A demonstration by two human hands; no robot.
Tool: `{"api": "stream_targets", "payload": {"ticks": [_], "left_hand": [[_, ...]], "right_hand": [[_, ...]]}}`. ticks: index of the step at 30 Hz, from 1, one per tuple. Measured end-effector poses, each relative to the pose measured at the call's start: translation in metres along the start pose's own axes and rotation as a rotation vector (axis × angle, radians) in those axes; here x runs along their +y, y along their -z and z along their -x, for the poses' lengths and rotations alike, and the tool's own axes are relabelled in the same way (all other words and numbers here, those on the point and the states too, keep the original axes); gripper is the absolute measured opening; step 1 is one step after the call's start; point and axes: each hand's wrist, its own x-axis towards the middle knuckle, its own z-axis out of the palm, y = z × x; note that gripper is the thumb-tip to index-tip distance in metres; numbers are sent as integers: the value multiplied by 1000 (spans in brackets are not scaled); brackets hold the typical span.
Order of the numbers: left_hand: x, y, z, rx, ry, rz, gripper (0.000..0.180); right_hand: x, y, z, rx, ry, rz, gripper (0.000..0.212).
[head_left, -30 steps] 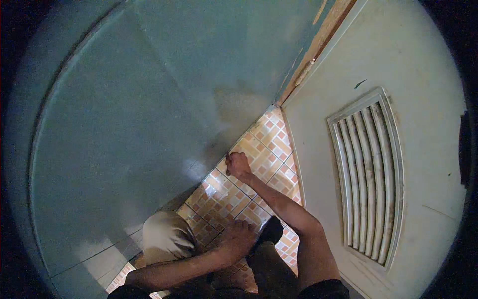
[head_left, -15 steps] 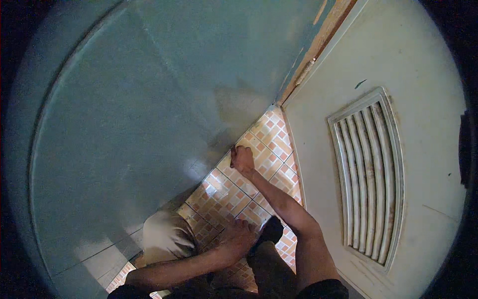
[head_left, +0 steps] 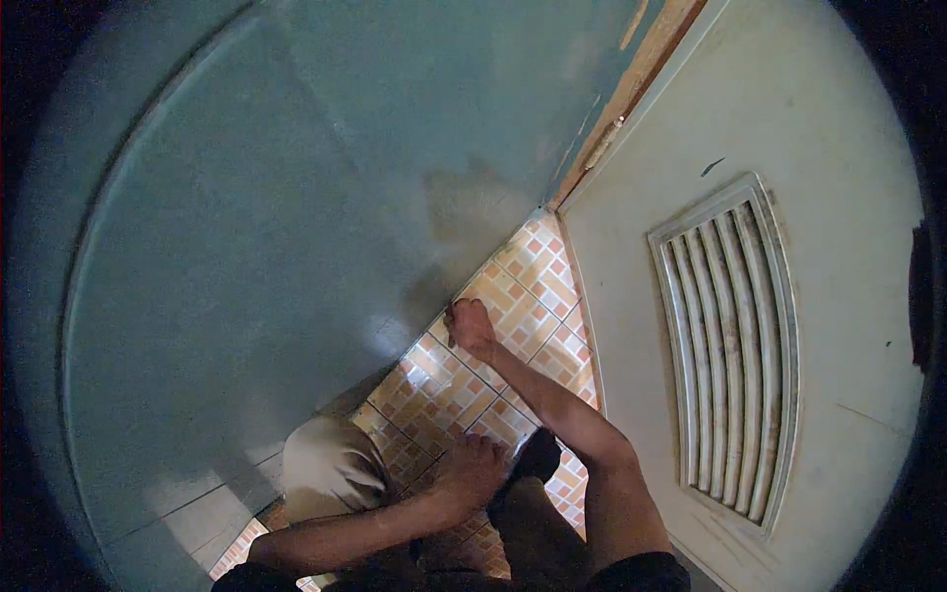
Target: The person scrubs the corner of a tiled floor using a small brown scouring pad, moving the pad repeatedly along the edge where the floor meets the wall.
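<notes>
My right hand (head_left: 472, 328) is closed with its fingers curled, low at the seam where the green wall (head_left: 247, 217) meets the tiled floor (head_left: 533, 281). Its knuckles face up, and whatever its fingers may hold is hidden under them. Nearer to me, my left hand (head_left: 472, 476) hangs in dim light over the floor between my legs, close to a dark shoe (head_left: 538, 454). Its fingers look bent, but shadow hides whether anything is in them.
A pale door (head_left: 838, 296) with a slatted metal vent (head_left: 730, 355) stands close on the right. Its hinge (head_left: 604, 143) sits on a worn wooden frame (head_left: 646, 59). My bent knee in light trousers (head_left: 330, 464) is close to the wall on the left.
My right hand has shifted slightly left and toward me along the foot of the wall, still curled. The left hand stays in place.
</notes>
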Motion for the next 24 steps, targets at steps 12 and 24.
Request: {"api": "stream_targets", "payload": {"ticks": [12,24], "left_hand": [[9,5,-3,64,149,70,29],[12,-27,-7,-2,167,161,31]], "right_hand": [[-11,27,-1,-175,-74,-89,23],[7,24,-7,-92,-63,-45,35]]}}
